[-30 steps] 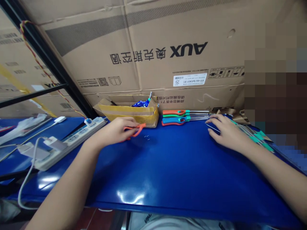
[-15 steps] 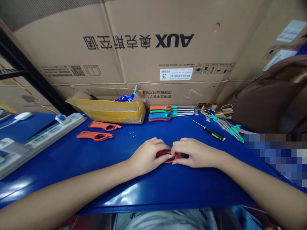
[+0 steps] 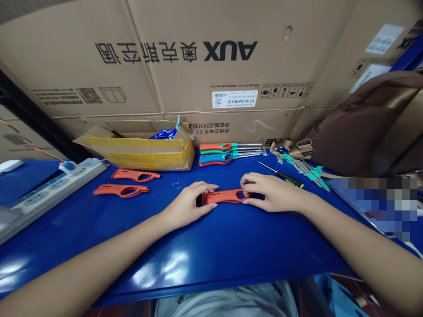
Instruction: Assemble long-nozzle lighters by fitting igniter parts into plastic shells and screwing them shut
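Observation:
An orange lighter casing (image 3: 223, 196) lies lengthwise between my two hands, low over the blue table. My left hand (image 3: 188, 203) has its thumb on the near edge and its fingers along the far edge of the casing's wide end. At the narrower end, by the trigger opening, my right hand (image 3: 272, 193) pinches the casing with curled fingers, which hide its tip. Two similar orange casing halves, one nearer (image 3: 114, 189) and one farther (image 3: 132, 175), rest to the left. Several tiny metal pins (image 3: 176, 184) lie beside my left hand.
Finished-looking lighters (image 3: 216, 157) are stacked near a yellow-taped carton (image 3: 148, 154). A screwdriver (image 3: 280, 175) and several metal lighter tubes (image 3: 306, 169) lie right, before a brown bag (image 3: 366, 132). A white power strip (image 3: 56, 187) runs along the left; a large cardboard box (image 3: 172, 83) stands behind.
Both hands have moved away from me and spread apart along the casing, so more of its orange side shows. The camera view has shifted slightly right.

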`<state>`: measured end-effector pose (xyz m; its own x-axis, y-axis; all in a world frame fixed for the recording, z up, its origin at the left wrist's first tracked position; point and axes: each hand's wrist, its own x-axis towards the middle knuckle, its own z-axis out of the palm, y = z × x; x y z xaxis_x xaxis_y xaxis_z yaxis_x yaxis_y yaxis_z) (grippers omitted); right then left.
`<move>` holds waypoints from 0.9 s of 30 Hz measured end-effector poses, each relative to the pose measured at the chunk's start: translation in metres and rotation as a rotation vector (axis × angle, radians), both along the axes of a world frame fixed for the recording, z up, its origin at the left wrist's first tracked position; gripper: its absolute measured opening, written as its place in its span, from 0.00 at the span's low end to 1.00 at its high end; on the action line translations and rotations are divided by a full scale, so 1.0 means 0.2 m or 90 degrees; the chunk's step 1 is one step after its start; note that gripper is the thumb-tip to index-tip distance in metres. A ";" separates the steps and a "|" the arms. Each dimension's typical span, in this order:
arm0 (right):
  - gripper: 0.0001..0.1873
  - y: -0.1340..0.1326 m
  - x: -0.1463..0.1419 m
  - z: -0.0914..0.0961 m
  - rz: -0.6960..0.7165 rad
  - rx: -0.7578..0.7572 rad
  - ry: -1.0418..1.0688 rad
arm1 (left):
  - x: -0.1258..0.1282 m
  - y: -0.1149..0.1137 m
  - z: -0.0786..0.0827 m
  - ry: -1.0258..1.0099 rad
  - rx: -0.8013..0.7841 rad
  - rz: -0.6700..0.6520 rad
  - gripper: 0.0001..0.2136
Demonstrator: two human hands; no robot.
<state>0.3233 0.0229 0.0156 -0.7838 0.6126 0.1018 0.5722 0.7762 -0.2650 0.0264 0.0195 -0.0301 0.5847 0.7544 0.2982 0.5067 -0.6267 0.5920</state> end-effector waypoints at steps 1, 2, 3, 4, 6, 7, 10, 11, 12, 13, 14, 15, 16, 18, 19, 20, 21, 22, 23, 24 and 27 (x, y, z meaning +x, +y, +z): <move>0.10 0.00 0.00 0.00 -0.002 0.007 0.000 | 0.00 0.00 -0.01 -0.008 0.000 0.004 0.19; 0.10 0.01 0.01 0.00 -0.003 0.016 0.003 | 0.00 0.00 -0.02 -0.014 0.000 0.007 0.20; 0.10 0.01 0.01 0.00 -0.003 0.027 0.009 | 0.00 0.00 -0.02 -0.015 0.001 0.009 0.20; 0.10 0.02 0.02 0.00 -0.007 0.041 0.019 | 0.00 0.00 -0.03 -0.014 0.004 0.012 0.20; 0.11 0.04 0.03 -0.01 -0.032 0.075 0.058 | 0.00 0.00 -0.03 -0.014 0.007 0.022 0.22; 0.11 0.05 0.04 -0.02 -0.051 0.089 0.086 | -0.01 0.00 -0.03 -0.016 0.007 0.030 0.23; 0.11 0.07 0.05 -0.03 -0.100 0.088 0.171 | 0.00 -0.01 -0.02 -0.026 0.004 0.046 0.24; 0.12 0.07 0.05 -0.04 -0.104 0.071 0.188 | 0.00 -0.01 -0.02 -0.026 0.005 0.047 0.24; 0.12 0.07 0.05 -0.04 -0.099 0.047 0.192 | 0.00 -0.01 -0.01 -0.025 0.008 0.045 0.23; 0.13 0.06 0.05 -0.04 -0.086 0.020 0.180 | 0.01 -0.01 -0.01 -0.024 0.013 0.041 0.22; 0.14 0.05 0.05 -0.03 -0.065 -0.007 0.157 | 0.01 0.00 -0.01 -0.024 0.019 0.036 0.20; 0.14 0.04 0.04 -0.03 -0.044 -0.029 0.126 | 0.01 0.00 -0.02 -0.025 0.025 0.031 0.20; 0.15 0.02 0.03 -0.03 -0.024 -0.049 0.092 | 0.01 0.00 -0.02 -0.026 0.031 0.025 0.19; 0.15 -0.01 -0.01 -0.02 0.000 -0.066 0.032 | 0.00 0.00 -0.03 -0.025 0.037 0.017 0.19; 0.15 -0.02 -0.03 -0.02 0.006 -0.067 0.010 | 0.00 0.00 -0.03 -0.023 0.039 0.016 0.19; 0.15 -0.03 -0.04 -0.02 0.008 -0.060 -0.007 | 0.00 0.00 -0.03 -0.021 0.039 0.016 0.19; 0.15 -0.04 -0.06 -0.02 0.007 -0.050 -0.020 | 0.00 0.00 -0.04 -0.020 0.039 0.015 0.19; 0.15 -0.04 -0.06 -0.02 0.005 -0.037 -0.030 | 0.00 0.01 -0.04 -0.019 0.039 0.013 0.19; 0.16 -0.05 -0.07 -0.02 0.000 -0.023 -0.037 | 0.00 0.01 -0.04 -0.019 0.039 0.011 0.18; 0.16 -0.05 -0.07 -0.02 -0.005 -0.013 -0.042 | 0.00 0.01 -0.04 -0.019 0.039 0.008 0.18; 0.16 -0.04 -0.05 -0.03 -0.015 -0.008 -0.046 | 0.00 0.01 -0.04 -0.026 0.036 0.002 0.17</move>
